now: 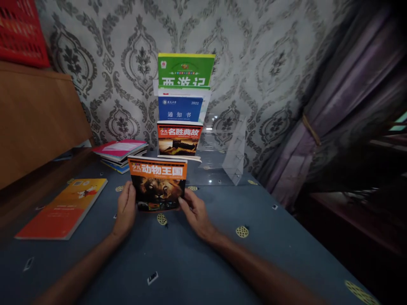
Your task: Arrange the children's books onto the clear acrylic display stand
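Both hands hold the lion book (157, 182) between them, cover facing the person, over the middle of the surface (197, 275) and before the rack (233, 159). It stands roughly upright; whether its lower edge touches the surface cannot be told. The fingers of the left hand (124, 212) are close together and grip its left edge. The right hand (197, 214) pinches the lower part of its right edge, the thumb on the cover and the other fingers partly hidden.

The clear rack stands near the back edge of the surface. In its left part are the red book (179, 133), the blue book (179, 108) behind and above it, and the green book (186, 67) at the top. Its right part shows bare clear tiers.

A pile (121, 149) of books lies near the back left corner. The orange book (63, 209) lies flat by the left edge. A curtain (318, 97) hangs beyond the right edge.
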Action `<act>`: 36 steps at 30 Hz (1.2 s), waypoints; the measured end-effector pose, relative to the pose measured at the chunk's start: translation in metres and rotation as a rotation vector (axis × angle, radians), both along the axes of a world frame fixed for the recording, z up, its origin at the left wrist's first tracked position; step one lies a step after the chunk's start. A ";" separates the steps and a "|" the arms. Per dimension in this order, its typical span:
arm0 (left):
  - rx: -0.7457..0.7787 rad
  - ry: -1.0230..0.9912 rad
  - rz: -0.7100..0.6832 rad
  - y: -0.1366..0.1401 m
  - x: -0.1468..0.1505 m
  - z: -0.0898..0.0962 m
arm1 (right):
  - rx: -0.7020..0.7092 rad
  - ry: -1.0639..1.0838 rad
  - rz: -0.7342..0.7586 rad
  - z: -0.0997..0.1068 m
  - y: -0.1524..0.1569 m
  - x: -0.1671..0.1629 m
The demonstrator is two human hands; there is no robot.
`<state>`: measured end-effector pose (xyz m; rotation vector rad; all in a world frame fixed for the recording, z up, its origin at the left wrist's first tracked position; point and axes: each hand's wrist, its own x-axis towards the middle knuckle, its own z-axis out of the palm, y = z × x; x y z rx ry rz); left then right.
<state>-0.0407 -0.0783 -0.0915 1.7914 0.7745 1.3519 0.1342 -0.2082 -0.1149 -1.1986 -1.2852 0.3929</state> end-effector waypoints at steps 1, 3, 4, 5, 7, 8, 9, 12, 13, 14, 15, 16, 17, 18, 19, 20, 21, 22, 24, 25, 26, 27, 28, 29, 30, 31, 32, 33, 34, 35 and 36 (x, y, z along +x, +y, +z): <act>0.008 0.013 -0.009 0.000 0.001 -0.004 | -0.001 -0.043 -0.033 -0.002 0.000 0.003; 0.030 0.063 -0.034 0.000 0.001 -0.011 | -0.021 -0.073 -0.073 -0.005 0.001 0.007; 0.040 0.089 -0.042 -0.001 0.000 -0.013 | -0.031 -0.066 -0.085 -0.007 0.001 0.008; 0.046 0.113 -0.051 -0.001 -0.001 -0.015 | -0.043 -0.057 -0.094 -0.007 0.002 0.008; 0.048 0.142 -0.048 -0.002 -0.003 -0.016 | -0.061 -0.052 -0.105 -0.008 0.002 0.008; 0.047 0.150 -0.044 -0.003 -0.004 -0.017 | -0.067 -0.055 -0.110 -0.007 0.002 0.007; 0.046 0.153 -0.041 -0.003 -0.004 -0.017 | -0.070 -0.060 -0.114 -0.006 0.002 0.007; 0.041 0.150 -0.053 -0.004 -0.005 -0.017 | -0.066 -0.071 -0.124 -0.004 0.000 0.006; 0.040 0.154 -0.065 -0.004 -0.005 -0.018 | -0.067 -0.069 -0.120 -0.003 0.000 0.006; 0.041 0.156 -0.074 -0.004 -0.005 -0.018 | -0.069 -0.063 -0.114 -0.003 0.000 0.006; 0.043 0.161 -0.084 -0.004 -0.006 -0.018 | -0.071 -0.057 -0.107 -0.002 0.000 0.007; 0.045 0.166 -0.093 -0.004 -0.006 -0.018 | -0.071 -0.052 -0.103 -0.002 0.000 0.007; 0.047 0.170 -0.096 -0.003 -0.005 -0.018 | -0.070 -0.048 -0.101 -0.002 0.000 0.007; 0.051 0.171 -0.093 -0.003 -0.005 -0.018 | -0.070 -0.045 -0.100 -0.002 0.000 0.007; 0.059 0.173 -0.086 -0.003 -0.005 -0.017 | -0.072 -0.044 -0.099 -0.002 0.000 0.007; 0.068 0.177 -0.078 -0.003 -0.005 -0.017 | -0.076 -0.045 -0.098 -0.002 0.000 0.007; 0.078 0.183 -0.071 -0.003 -0.005 -0.016 | -0.080 -0.043 -0.097 -0.002 0.000 0.007; 0.089 0.187 -0.063 -0.002 -0.005 -0.015 | -0.085 -0.037 -0.094 -0.002 0.000 0.007; 0.103 0.194 -0.055 -0.002 -0.004 -0.013 | -0.094 -0.015 -0.087 -0.002 0.000 0.006; 0.106 0.194 -0.051 -0.002 -0.003 -0.012 | -0.098 -0.003 -0.086 -0.003 0.000 0.006; 0.107 0.192 -0.048 -0.001 -0.002 -0.011 | -0.101 0.007 -0.088 -0.003 0.000 0.005; 0.105 0.188 -0.048 0.000 -0.001 -0.009 | -0.103 0.012 -0.096 -0.004 -0.001 0.005; 0.100 0.187 -0.051 0.001 0.001 -0.008 | -0.104 0.014 -0.108 -0.004 -0.001 0.005; 0.095 0.189 -0.055 0.002 0.003 -0.006 | -0.100 0.015 -0.123 -0.005 -0.001 0.004; 0.090 0.194 -0.062 0.003 0.006 -0.005 | -0.097 0.019 -0.136 -0.006 -0.001 0.005; 0.088 0.198 -0.071 0.005 0.008 -0.003 | -0.095 0.026 -0.141 -0.007 0.000 0.006; 0.090 0.203 -0.082 0.007 0.011 -0.002 | -0.093 0.036 -0.142 -0.008 0.001 0.007; 0.095 0.206 -0.091 0.009 0.014 0.000 | -0.091 0.049 -0.139 -0.008 0.003 0.010; 0.102 0.209 -0.101 0.011 0.018 0.002 | -0.087 0.064 -0.136 -0.009 0.006 0.013; 0.108 0.211 -0.110 0.014 0.022 0.004 | -0.081 0.082 -0.138 -0.009 0.009 0.018; 0.115 0.211 -0.120 0.016 0.026 0.006 | -0.070 0.097 -0.144 -0.008 0.013 0.023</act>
